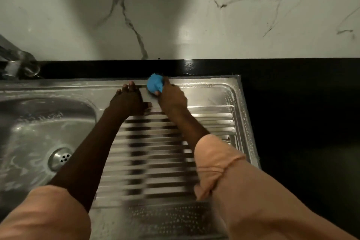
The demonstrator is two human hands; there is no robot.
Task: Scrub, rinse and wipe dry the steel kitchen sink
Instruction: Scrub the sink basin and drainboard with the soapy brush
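The steel sink [224, 91] fills the lower view, with a wet bowl [39, 122] and its drain [61, 158] at the left and a ribbed drainboard [155, 161] at the right. My right hand [172, 99] grips a bunched blue cloth [155, 84] against the sink's far rim. My left hand [128, 99] rests flat on the drainboard just left of it, fingers straight. Water drops cover the drainboard's near and right edges.
A black countertop [292, 103] surrounds the sink at the back and right. A white marble-look wall [175, 15] rises behind. A blurred steel tap base [17, 64] stands at the far left behind the bowl.
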